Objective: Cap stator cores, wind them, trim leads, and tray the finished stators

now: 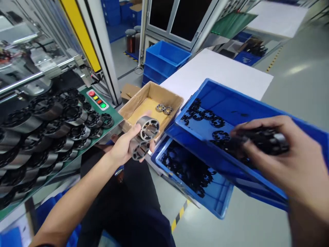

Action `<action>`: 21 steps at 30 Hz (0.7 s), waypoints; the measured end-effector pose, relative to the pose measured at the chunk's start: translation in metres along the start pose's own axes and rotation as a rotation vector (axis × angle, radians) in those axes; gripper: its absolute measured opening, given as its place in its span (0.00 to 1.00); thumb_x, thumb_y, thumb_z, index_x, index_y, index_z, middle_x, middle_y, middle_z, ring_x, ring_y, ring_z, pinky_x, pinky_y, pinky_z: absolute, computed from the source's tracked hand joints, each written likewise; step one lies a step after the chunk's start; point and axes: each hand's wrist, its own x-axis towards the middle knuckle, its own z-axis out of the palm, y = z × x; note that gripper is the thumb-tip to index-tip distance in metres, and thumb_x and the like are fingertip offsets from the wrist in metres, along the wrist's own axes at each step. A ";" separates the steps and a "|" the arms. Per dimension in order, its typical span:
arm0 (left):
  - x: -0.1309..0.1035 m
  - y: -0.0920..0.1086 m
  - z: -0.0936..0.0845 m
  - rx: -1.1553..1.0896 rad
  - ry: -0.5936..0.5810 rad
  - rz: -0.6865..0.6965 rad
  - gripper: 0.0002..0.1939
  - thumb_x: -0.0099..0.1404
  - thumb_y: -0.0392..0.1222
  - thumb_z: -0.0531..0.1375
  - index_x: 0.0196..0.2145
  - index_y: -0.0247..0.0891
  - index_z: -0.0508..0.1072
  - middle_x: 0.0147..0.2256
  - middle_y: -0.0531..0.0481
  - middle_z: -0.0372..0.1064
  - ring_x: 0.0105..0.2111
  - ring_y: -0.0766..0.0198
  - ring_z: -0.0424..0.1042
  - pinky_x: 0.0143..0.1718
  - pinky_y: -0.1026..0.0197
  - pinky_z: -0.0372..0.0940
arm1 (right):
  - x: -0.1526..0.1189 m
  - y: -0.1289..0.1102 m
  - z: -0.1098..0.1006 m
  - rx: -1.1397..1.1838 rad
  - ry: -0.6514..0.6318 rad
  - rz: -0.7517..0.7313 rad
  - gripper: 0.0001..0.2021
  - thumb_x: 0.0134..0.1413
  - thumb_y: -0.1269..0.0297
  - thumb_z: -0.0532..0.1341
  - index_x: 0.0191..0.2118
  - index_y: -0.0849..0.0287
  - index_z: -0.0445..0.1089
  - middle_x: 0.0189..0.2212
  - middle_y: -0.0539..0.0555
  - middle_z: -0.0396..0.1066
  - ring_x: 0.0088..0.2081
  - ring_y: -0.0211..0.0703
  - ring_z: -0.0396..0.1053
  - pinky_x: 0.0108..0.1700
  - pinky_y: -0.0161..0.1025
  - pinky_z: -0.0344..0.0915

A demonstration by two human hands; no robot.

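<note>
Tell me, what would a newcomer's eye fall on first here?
First, probably the left hand near the centre, holding two slotted metal rings. Next, the right hand at the right, holding dark parts over a blue bin. Then the rows of black-and-metal rings crowding the green worktop at the left.

A yellow strip slants above a button panel. Stacked blue crates stand near copper-coloured spools and a white surface; striped tape marks the grey floor.
</note>
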 end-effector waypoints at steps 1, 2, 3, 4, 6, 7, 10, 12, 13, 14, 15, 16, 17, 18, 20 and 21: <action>-0.021 -0.004 0.002 -0.027 0.009 -0.003 0.52 0.77 0.74 0.74 0.84 0.43 0.68 0.37 0.48 0.86 0.24 0.58 0.79 0.19 0.63 0.75 | -0.013 -0.028 0.016 0.147 -0.082 -0.123 0.14 0.64 0.66 0.75 0.52 0.45 0.80 0.45 0.54 0.87 0.39 0.50 0.86 0.41 0.44 0.81; -0.042 -0.009 0.004 -0.054 0.035 -0.008 0.51 0.77 0.75 0.74 0.83 0.43 0.69 0.40 0.47 0.87 0.23 0.60 0.78 0.20 0.62 0.75 | -0.024 -0.056 0.032 0.260 -0.143 -0.241 0.14 0.67 0.68 0.74 0.53 0.44 0.79 0.45 0.53 0.86 0.44 0.49 0.87 0.46 0.44 0.83; -0.060 -0.016 0.005 -0.081 0.071 -0.018 0.50 0.77 0.76 0.73 0.82 0.44 0.70 0.43 0.46 0.88 0.23 0.61 0.77 0.19 0.61 0.75 | -0.033 -0.084 0.049 0.359 -0.208 -0.336 0.15 0.69 0.71 0.72 0.54 0.45 0.78 0.46 0.53 0.85 0.46 0.48 0.86 0.49 0.43 0.83; -0.078 -0.023 0.005 -0.101 0.111 -0.033 0.49 0.77 0.77 0.73 0.81 0.46 0.71 0.45 0.45 0.88 0.22 0.61 0.77 0.20 0.60 0.76 | -0.040 -0.109 0.066 0.430 -0.258 -0.420 0.14 0.72 0.73 0.71 0.55 0.46 0.77 0.47 0.53 0.84 0.47 0.47 0.86 0.50 0.42 0.84; -0.109 -0.039 0.001 -0.111 0.189 -0.068 0.48 0.78 0.81 0.70 0.79 0.47 0.72 0.46 0.45 0.89 0.23 0.59 0.79 0.22 0.57 0.78 | -0.048 -0.150 0.097 0.478 -0.355 -0.511 0.14 0.75 0.75 0.70 0.56 0.47 0.77 0.49 0.54 0.82 0.50 0.46 0.85 0.54 0.41 0.85; -0.124 -0.046 -0.002 -0.101 0.219 -0.067 0.49 0.77 0.82 0.69 0.79 0.47 0.72 0.45 0.45 0.89 0.26 0.56 0.81 0.26 0.55 0.80 | -0.051 -0.165 0.110 0.476 -0.399 -0.542 0.14 0.75 0.75 0.70 0.57 0.48 0.77 0.51 0.54 0.81 0.51 0.46 0.85 0.55 0.42 0.85; -0.163 -0.059 -0.015 -0.012 0.228 0.054 0.51 0.74 0.77 0.76 0.79 0.50 0.65 0.46 0.45 0.88 0.39 0.46 0.89 0.38 0.51 0.84 | -0.055 -0.194 0.137 0.455 -0.510 -0.597 0.17 0.75 0.76 0.69 0.60 0.47 0.77 0.54 0.55 0.79 0.53 0.48 0.85 0.52 0.43 0.87; -0.183 -0.059 -0.021 0.070 0.233 0.162 0.50 0.73 0.67 0.82 0.78 0.52 0.62 0.52 0.44 0.86 0.45 0.47 0.89 0.45 0.49 0.84 | -0.057 -0.207 0.147 0.472 -0.575 -0.601 0.18 0.76 0.75 0.69 0.61 0.44 0.77 0.55 0.55 0.79 0.54 0.50 0.84 0.52 0.45 0.88; -0.192 -0.058 -0.024 0.102 0.246 0.200 0.48 0.73 0.62 0.83 0.77 0.53 0.62 0.55 0.43 0.85 0.47 0.48 0.88 0.47 0.49 0.83 | -0.059 -0.212 0.151 0.499 -0.603 -0.598 0.18 0.76 0.74 0.71 0.61 0.43 0.78 0.56 0.55 0.80 0.54 0.51 0.85 0.54 0.47 0.88; -0.200 -0.056 -0.025 0.123 0.267 0.228 0.47 0.74 0.59 0.83 0.76 0.53 0.63 0.58 0.42 0.84 0.48 0.49 0.87 0.49 0.49 0.82 | -0.060 -0.216 0.156 0.532 -0.629 -0.588 0.17 0.77 0.72 0.72 0.61 0.42 0.78 0.57 0.54 0.81 0.56 0.52 0.85 0.57 0.48 0.89; -0.206 -0.054 -0.027 0.134 0.287 0.251 0.46 0.75 0.58 0.83 0.76 0.52 0.62 0.60 0.41 0.83 0.50 0.49 0.87 0.50 0.49 0.82 | -0.063 -0.219 0.160 0.572 -0.636 -0.568 0.15 0.76 0.70 0.74 0.59 0.43 0.78 0.57 0.54 0.83 0.58 0.53 0.86 0.59 0.50 0.88; -0.212 -0.052 -0.028 0.137 0.302 0.271 0.46 0.75 0.57 0.82 0.76 0.52 0.61 0.63 0.40 0.82 0.52 0.48 0.87 0.50 0.48 0.82 | -0.067 -0.220 0.166 0.621 -0.626 -0.535 0.14 0.76 0.68 0.75 0.58 0.44 0.78 0.57 0.54 0.84 0.59 0.54 0.86 0.60 0.51 0.88; -0.216 -0.050 -0.029 0.137 0.322 0.291 0.46 0.75 0.58 0.82 0.77 0.52 0.60 0.64 0.38 0.81 0.54 0.46 0.87 0.52 0.47 0.82 | -0.072 -0.221 0.172 0.682 -0.601 -0.480 0.12 0.76 0.67 0.76 0.56 0.45 0.78 0.58 0.54 0.84 0.59 0.54 0.86 0.60 0.52 0.88; -0.220 -0.049 -0.030 0.139 0.347 0.305 0.47 0.75 0.59 0.82 0.77 0.51 0.60 0.66 0.37 0.80 0.56 0.44 0.86 0.54 0.46 0.82 | -0.078 -0.220 0.178 0.754 -0.559 -0.417 0.10 0.77 0.65 0.76 0.54 0.46 0.78 0.58 0.54 0.85 0.59 0.54 0.87 0.59 0.52 0.89; -0.226 -0.047 -0.033 0.156 0.389 0.323 0.48 0.75 0.62 0.82 0.76 0.51 0.60 0.68 0.35 0.79 0.60 0.42 0.86 0.57 0.44 0.82 | -0.092 -0.218 0.192 0.889 -0.480 -0.330 0.14 0.74 0.57 0.81 0.52 0.47 0.77 0.63 0.55 0.84 0.60 0.57 0.88 0.58 0.54 0.91; -0.229 -0.046 -0.034 0.168 0.396 0.322 0.48 0.75 0.62 0.82 0.76 0.51 0.59 0.68 0.36 0.78 0.61 0.42 0.86 0.57 0.45 0.82 | -0.099 -0.218 0.199 0.931 -0.454 -0.321 0.18 0.69 0.53 0.84 0.51 0.46 0.77 0.66 0.56 0.83 0.62 0.60 0.88 0.61 0.57 0.91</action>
